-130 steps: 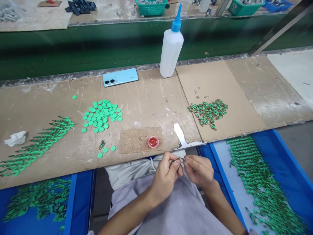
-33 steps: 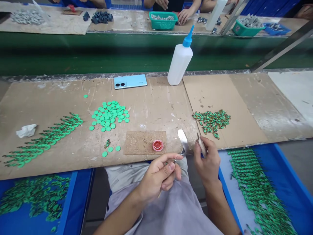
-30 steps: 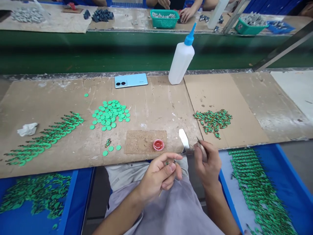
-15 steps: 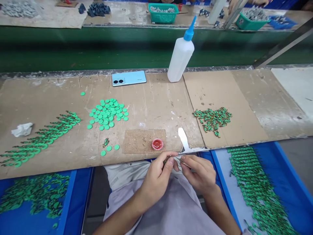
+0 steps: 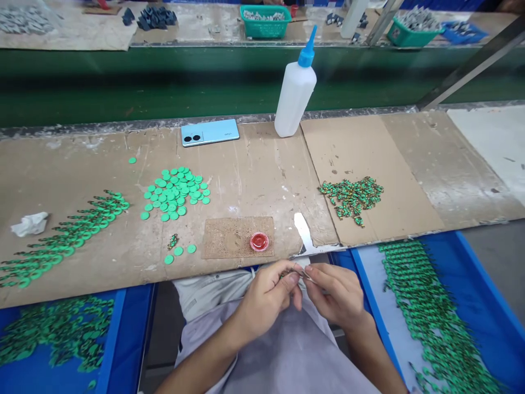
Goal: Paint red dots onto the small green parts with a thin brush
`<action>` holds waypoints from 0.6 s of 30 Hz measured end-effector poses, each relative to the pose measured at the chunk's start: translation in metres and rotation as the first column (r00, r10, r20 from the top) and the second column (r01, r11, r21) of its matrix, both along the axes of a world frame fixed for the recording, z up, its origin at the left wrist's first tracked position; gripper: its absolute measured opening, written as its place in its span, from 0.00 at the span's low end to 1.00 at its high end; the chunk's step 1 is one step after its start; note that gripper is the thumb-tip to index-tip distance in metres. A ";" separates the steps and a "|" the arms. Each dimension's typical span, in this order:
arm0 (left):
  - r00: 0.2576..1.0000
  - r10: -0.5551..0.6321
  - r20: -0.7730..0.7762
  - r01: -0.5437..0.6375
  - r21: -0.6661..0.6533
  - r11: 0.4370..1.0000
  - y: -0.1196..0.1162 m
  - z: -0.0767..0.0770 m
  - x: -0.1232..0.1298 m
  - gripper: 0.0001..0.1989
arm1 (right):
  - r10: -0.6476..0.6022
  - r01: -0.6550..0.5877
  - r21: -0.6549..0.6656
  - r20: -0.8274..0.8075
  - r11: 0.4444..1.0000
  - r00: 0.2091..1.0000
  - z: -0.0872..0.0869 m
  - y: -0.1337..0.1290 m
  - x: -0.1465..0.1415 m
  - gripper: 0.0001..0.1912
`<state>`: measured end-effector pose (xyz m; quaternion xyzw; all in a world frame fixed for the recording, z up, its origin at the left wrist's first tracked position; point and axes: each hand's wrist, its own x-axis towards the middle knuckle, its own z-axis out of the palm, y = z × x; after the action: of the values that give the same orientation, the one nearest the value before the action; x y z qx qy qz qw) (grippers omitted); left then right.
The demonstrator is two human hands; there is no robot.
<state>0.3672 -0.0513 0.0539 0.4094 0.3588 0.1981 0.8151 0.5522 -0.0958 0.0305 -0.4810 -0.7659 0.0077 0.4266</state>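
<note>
The left hand (image 5: 264, 306) and the right hand (image 5: 340, 298) meet just off the near edge of the cardboard-covered counter (image 5: 254, 175), above the person's lap. The left fingers are pinched on a small green and dark piece (image 5: 283, 275), mostly hidden between thumb and forefinger. The right fingers are closed around a slim tool (image 5: 305, 275) whose tip reaches the left fingers; whether it touches the piece cannot be told.

Just beyond the fingers and slightly left, a small dish of red liquid (image 5: 259, 241) sits on a brown board (image 5: 223, 238). Farther left of the fingers lie three green discs (image 5: 178, 251) with a single small ornament (image 5: 173, 241) beside them, and beyond these a heap of loose discs (image 5: 174, 191). Well left of the fingers runs a slanting row of disc-based pieces (image 5: 77, 238), with a crumpled tissue (image 5: 29, 224) near it.

Straight beyond the fingers, at the counter's far side, an upright white bottle (image 5: 295, 98) stands near a light blue phone (image 5: 211, 132). Beyond the fingers to the right is a pile of green and gold pieces (image 5: 356, 196). Lower right of the fingers, a blue tray (image 5: 463, 282) holds dense green rows (image 5: 435, 312).
</note>
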 end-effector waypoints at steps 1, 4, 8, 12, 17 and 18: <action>1.000 0.001 0.030 0.000 -0.028 1.000 0.000 -0.002 0.000 0.18 | 0.027 -0.027 -0.010 -0.006 1.000 1.000 0.000 -0.001 0.000 0.15; 0.998 -0.012 0.062 0.015 -0.046 0.999 0.000 -0.005 0.000 0.20 | 0.034 -0.034 -0.044 -0.005 0.998 0.999 0.000 -0.001 0.001 0.12; 1.000 0.015 0.011 -0.015 -0.007 1.000 0.003 -0.007 0.000 0.18 | -0.041 0.042 -0.053 0.033 0.998 0.999 -0.004 -0.001 0.000 0.09; 1.000 0.016 -0.007 -0.016 0.006 1.000 0.004 -0.005 -0.001 0.16 | -0.063 0.063 -0.004 0.044 0.998 0.997 -0.010 -0.003 -0.003 0.09; 1.000 0.023 -0.010 -0.024 -0.008 1.000 0.001 -0.004 0.001 0.17 | -0.169 0.169 0.033 0.012 0.985 0.986 -0.012 -0.003 -0.002 0.11; 1.000 0.027 -0.009 -0.027 -0.014 1.000 0.000 -0.004 0.001 0.17 | -0.170 0.169 0.037 0.004 0.985 0.985 -0.012 -0.003 -0.002 0.11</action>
<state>0.3681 -0.0509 0.0499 0.3998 0.3692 0.2048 0.8136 0.5506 -0.0990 0.0190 -0.5366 -0.7236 -0.0443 0.4319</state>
